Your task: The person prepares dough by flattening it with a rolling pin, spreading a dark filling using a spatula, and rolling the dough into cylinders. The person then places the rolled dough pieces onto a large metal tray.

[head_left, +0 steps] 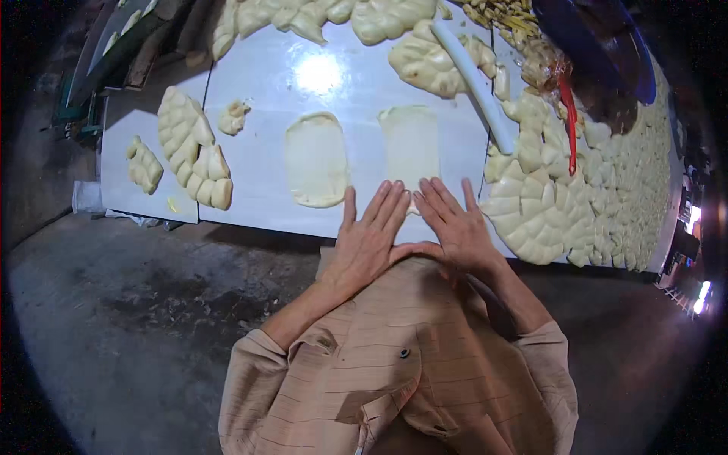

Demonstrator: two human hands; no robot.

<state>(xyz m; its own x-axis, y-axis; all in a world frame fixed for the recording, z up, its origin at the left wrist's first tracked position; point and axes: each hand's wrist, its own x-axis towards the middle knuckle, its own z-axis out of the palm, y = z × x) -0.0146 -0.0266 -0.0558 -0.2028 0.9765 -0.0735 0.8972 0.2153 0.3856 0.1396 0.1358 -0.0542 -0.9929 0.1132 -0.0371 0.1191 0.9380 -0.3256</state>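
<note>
A flat, pale rectangular dough sheet (pixel 410 142) lies on the white table in front of me. My left hand (pixel 369 227) and my right hand (pixel 453 225) rest with stretched fingers over its near end, thumbs meeting near the table's front edge. Their fingertips touch the sheet, and the palms hide part of its near end. Just left of it is a second flattened dough sheet (pixel 317 161) with rounded corners and a thicker rim. Neither hand grasps anything.
Cut dough pieces (pixel 186 144) lie in a curved row at left, beside a small dough lump (pixel 233 117). A pale rolling rod (pixel 476 87) leans across dough at the upper right. Many dough pieces (pixel 531 205) cover the right side, with a red-handled tool (pixel 569 125) above them.
</note>
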